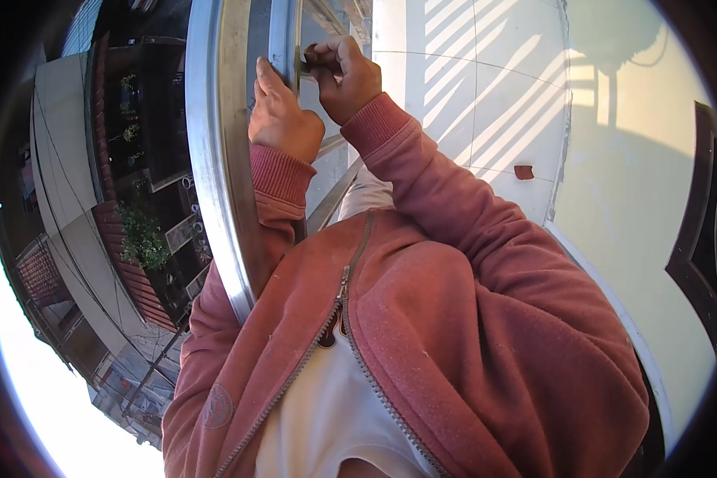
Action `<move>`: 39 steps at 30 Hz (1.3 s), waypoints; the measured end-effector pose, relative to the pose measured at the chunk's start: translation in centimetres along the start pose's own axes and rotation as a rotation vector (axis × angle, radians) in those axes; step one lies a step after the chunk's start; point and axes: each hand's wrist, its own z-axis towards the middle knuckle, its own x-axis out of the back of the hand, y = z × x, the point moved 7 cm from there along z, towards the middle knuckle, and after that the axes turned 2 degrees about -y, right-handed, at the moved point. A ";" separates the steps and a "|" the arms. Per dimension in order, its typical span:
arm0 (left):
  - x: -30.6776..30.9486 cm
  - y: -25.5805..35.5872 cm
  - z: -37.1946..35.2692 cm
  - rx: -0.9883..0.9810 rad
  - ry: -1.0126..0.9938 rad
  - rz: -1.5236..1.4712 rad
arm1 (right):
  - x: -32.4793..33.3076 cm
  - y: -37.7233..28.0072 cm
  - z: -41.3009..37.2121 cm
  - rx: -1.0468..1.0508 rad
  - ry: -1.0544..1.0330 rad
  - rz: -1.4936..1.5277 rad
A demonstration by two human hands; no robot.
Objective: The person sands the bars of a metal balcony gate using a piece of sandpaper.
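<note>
A silvery metal rail (223,143) runs up the view beside a narrower metal bar (285,36). My left hand (285,119) lies against the bar, its visible fingers stretched out along it; the far side of the hand is hidden. Just to its right, my right hand (346,78) has its fingers bent in a pinch round a small dark brown piece (309,57), held close to the bar's edge. What that piece is cannot be made out. Both wrists are in red sleeves.
Right of the rail is a pale tiled floor (494,95) with striped shadows and a small red-brown fragment (524,172). A pale yellow wall (637,191) with a dark frame (693,231) stands beyond. Left of the rail are buildings, wires and a green plant (142,235).
</note>
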 end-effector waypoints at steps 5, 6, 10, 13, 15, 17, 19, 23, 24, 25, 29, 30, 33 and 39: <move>0.5 0.8 0.2 0.055 -0.060 -0.148 | 0.2 -2.2 -0.4 0.080 0.045 0.086; 0.5 0.6 0.2 0.099 -0.085 -0.138 | -0.1 -1.2 -0.8 0.051 0.030 0.069; 0.1 0.2 0.4 0.092 -0.053 -0.062 | -0.1 -0.9 0.6 0.073 0.021 0.009; 0.4 0.8 0.3 0.063 -0.049 -0.140 | 0.4 -3.5 -0.2 0.161 0.051 -0.006; 0.4 0.6 0.8 0.084 -0.063 -0.126 | -0.2 0.3 0.7 0.027 0.024 0.049; 0.0 0.4 0.4 0.070 -0.050 -0.026 | 0.1 0.8 0.8 -0.006 0.015 0.008; -0.2 0.5 0.5 0.055 -0.050 -0.030 | 0.6 -2.7 1.2 0.181 0.073 0.038; -0.3 0.4 0.8 0.096 -0.106 -0.061 | 0.0 2.3 0.9 -0.057 -0.070 -0.098; -0.7 -0.1 0.5 0.037 -0.077 -0.085 | 0.2 3.6 0.2 -0.206 -0.124 0.002; -0.9 -0.5 0.8 -0.029 -0.037 -0.112 | 1.0 4.0 -0.1 -0.193 -0.099 0.004; 2.5 2.5 0.4 -0.371 0.358 0.018 | 6.1 6.4 -3.3 -0.311 -0.068 -0.158; 4.1 3.8 0.3 -0.415 0.419 -0.035 | 8.1 7.8 -4.2 -0.347 -0.032 -0.112; 3.8 3.6 2.2 -0.547 0.173 0.109 | 15.9 10.4 -7.9 -0.486 0.047 -0.195; 3.4 5.8 1.3 -0.759 0.014 0.557 | 26.4 12.9 -17.9 -0.761 0.159 -0.343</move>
